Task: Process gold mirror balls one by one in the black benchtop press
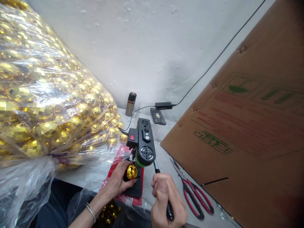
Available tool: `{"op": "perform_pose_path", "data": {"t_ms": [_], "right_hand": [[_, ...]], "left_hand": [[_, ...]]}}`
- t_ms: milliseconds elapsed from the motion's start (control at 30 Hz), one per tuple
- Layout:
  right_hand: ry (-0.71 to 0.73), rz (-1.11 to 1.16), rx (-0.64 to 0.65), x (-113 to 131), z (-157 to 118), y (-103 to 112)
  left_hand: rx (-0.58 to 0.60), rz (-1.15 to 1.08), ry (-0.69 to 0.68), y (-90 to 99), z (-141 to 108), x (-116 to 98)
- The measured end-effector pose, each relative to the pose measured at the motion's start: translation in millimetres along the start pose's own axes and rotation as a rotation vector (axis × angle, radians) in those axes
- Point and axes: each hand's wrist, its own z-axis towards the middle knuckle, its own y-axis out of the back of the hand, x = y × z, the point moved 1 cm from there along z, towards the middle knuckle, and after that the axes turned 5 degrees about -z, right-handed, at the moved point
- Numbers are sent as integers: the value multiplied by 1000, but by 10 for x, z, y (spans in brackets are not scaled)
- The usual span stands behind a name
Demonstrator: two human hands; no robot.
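A gold mirrored ball sits between the thumb and fingers of my left hand, just over the black base of a small bench drill press. My right hand is wrapped round the black-gripped lever on the press's right side. The black press head has round vents, buttons and a green rim, with a red switch on its left. The head hides the tip of the tool, so I cannot tell if it touches the ball. Red plastic lies under the base.
A large clear bag of gold balls fills the left. A cardboard box leans at the right, with red-handled scissors beside it. Near the wall stand a small bottle and a black power adapter with its cable.
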Motion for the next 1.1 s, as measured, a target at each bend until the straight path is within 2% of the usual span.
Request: {"op": "perform_pose_path", "data": {"t_ms": [233, 400, 567, 700, 833, 967, 1100], "right_hand": [[49, 35, -65, 4, -30, -46], [-60, -9, -86, 18, -176, -77], [-88, -49, -101, -63, -386, -109], [-109, -24, -115, -112, -448, -129], [-71, -36, -153, -158, -430, -177], [53, -34, -241, -225, -408, -241], [86, -54, -268, -280, -395, -273]], "left_hand": [[103, 89, 45, -62, 109, -25], [150, 58, 42, -45, 84, 15], [128, 65, 55, -72, 76, 49], [111, 58, 53, -100, 67, 60], [117, 34, 68, -101, 60, 48], [127, 32, 89, -71, 61, -15], [147, 34, 99, -42, 73, -84]]}}
